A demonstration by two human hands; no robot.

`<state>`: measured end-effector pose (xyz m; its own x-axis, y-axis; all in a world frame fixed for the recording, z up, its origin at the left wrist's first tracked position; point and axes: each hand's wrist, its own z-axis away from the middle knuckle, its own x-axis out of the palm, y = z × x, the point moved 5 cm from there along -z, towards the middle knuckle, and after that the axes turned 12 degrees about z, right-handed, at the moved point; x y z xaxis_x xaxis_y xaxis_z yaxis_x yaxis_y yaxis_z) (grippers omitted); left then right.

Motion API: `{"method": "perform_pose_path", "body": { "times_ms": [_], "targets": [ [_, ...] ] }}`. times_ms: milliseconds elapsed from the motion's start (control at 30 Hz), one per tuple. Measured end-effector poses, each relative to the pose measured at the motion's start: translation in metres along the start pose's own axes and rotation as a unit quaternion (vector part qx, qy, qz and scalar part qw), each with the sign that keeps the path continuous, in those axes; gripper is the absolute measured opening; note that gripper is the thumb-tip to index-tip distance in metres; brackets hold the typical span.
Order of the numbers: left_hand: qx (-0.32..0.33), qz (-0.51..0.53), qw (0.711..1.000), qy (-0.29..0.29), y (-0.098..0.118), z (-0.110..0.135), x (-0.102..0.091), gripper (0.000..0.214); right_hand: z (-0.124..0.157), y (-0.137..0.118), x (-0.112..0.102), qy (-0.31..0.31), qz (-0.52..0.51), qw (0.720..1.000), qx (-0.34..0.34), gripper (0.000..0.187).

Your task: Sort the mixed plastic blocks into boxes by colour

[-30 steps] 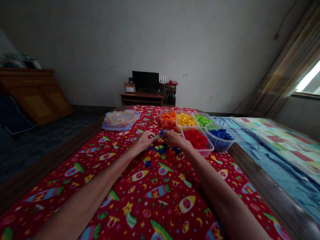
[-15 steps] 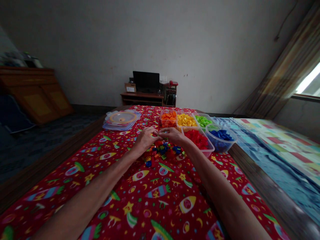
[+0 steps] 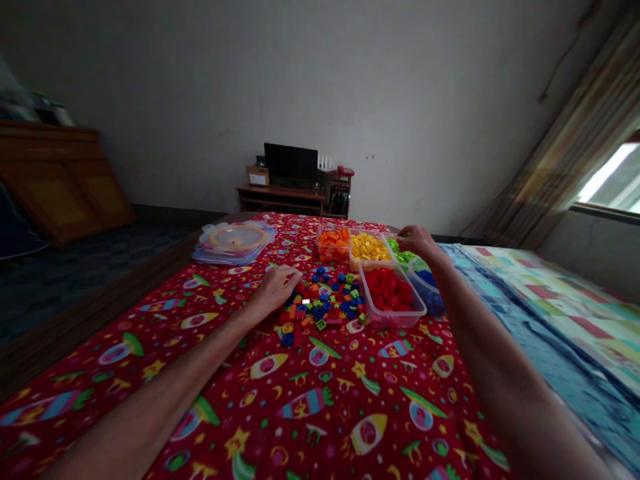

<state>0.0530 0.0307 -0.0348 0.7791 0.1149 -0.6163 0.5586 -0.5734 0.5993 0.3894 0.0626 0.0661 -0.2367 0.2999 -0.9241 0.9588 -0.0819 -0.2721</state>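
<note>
A heap of small mixed-colour building bricks [image 3: 325,300] lies on the red rocket-print cloth [image 3: 320,400]. My left hand [image 3: 275,288] rests at the heap's left edge, fingers curled among the bricks. My right hand [image 3: 416,240] is raised over the green-brick tub [image 3: 403,241], fingers pinched together; whatever they hold is too small to see. Beside that tub stand the orange tub [image 3: 334,243], the yellow tub [image 3: 369,248], the red tub [image 3: 391,295] and a round blue tub [image 3: 425,283], partly hidden by my right forearm.
A stack of clear container lids [image 3: 234,240] lies at the far left of the cloth. A patchwork blanket [image 3: 565,300] runs along the right. Behind stand a low desk with a monitor [image 3: 291,167] and a wooden cabinet [image 3: 65,180].
My right hand left the heap and rose to the right, over the green tub. My left hand stayed at the heap's left edge. The view shifted slightly.
</note>
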Motion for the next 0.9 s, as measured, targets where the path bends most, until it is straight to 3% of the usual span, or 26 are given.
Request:
{"method": "perform_pose_path", "body": {
  "times_ms": [133, 233, 400, 533, 667, 900],
  "targets": [
    [0.007, -0.005, 1.000, -0.006, 0.000, 0.001, 0.001, 0.041, -0.022, 0.021, -0.007, -0.004, 0.038, 0.999, 0.018, 0.045],
    [0.009, -0.006, 1.000, -0.008, -0.002, 0.001, 0.001, 0.041, -0.021, 0.015, -0.013, 0.042, -0.015, 0.999, 0.011, 0.041],
    [0.018, 0.026, 0.999, -0.016, 0.005, 0.000, 0.001, 0.033, 0.014, -0.031, -0.011, 0.057, -0.138, 0.985, -0.086, 0.030],
    [0.057, 0.063, 0.989, -0.118, 0.028, 0.003, 0.010, 0.019, 0.055, -0.076, 0.007, 0.019, -0.158, 0.972, -0.175, 0.028],
    [0.059, 0.036, 0.979, -0.191, 0.035, 0.007, 0.013, 0.013, 0.082, -0.109, 0.030, -0.006, -0.078, 0.966, -0.247, 0.023],
    [0.086, -0.078, 0.965, -0.237, 0.027, 0.017, 0.024, 0.018, 0.101, -0.119, 0.062, -0.015, 0.135, 0.951, -0.279, 0.031]
  ]
}}
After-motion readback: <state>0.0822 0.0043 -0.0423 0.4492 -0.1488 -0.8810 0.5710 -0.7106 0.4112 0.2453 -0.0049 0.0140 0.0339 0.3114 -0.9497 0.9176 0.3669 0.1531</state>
